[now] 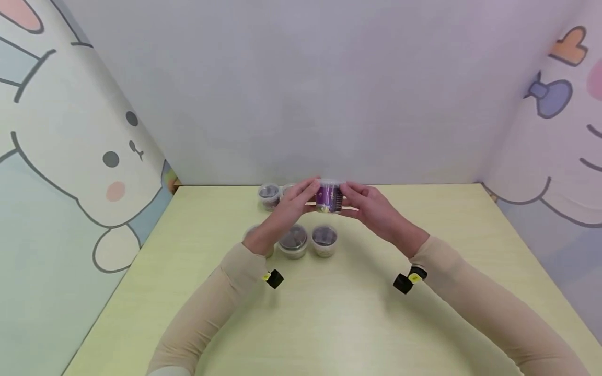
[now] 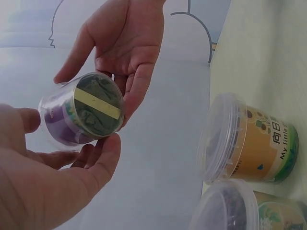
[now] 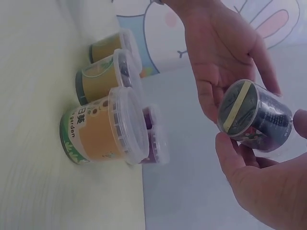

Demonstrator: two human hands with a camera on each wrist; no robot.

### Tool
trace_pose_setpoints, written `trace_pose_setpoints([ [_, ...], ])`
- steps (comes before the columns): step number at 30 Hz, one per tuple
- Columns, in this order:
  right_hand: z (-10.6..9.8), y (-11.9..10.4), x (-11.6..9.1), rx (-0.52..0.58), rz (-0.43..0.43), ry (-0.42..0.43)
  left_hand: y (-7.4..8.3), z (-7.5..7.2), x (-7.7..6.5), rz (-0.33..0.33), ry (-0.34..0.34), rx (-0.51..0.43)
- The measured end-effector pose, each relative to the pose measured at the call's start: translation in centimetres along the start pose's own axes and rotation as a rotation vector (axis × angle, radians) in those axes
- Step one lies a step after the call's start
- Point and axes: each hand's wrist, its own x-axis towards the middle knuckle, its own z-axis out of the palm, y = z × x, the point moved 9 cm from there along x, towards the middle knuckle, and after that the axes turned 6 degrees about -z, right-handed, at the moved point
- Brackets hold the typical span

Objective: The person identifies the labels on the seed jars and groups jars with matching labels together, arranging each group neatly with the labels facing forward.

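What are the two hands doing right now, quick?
Left hand: holds the purple-labelled tub by its side, fingers curled round it.
Right hand: holds the same tub from the other side, lifted above the table.

purple-labelled tub point(image 1: 328, 197), green base with yellow stripe; orange-and-green tub point(image 2: 254, 141); pale yellow-green table point(image 1: 338, 308)

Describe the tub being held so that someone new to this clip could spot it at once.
Start at the pale green table and look above its far middle, where the left hand and right hand meet. Between them is a small clear plastic tub. Unlike the lidded tubs standing below, it is lifted and purple-labelled.
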Motion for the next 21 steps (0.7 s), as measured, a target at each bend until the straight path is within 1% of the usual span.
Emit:
trace_pose_setpoints([
  [10, 0.19, 0.22, 0.09, -0.006, 0.019, 0.001, 0.01, -0.05, -0.28, 0.017, -0.004, 0.019],
  [16, 0.10, 0.29, 0.00, -0.020, 0.028, 0.005, 0.15, 0.08, -0.49, 0.018, -0.005, 0.028],
  [21, -0.02, 0.25, -0.24, -0.035, 0.038, 0.002, -0.07, 0.17, -0.46, 0.016, -0.009, 0.033],
])
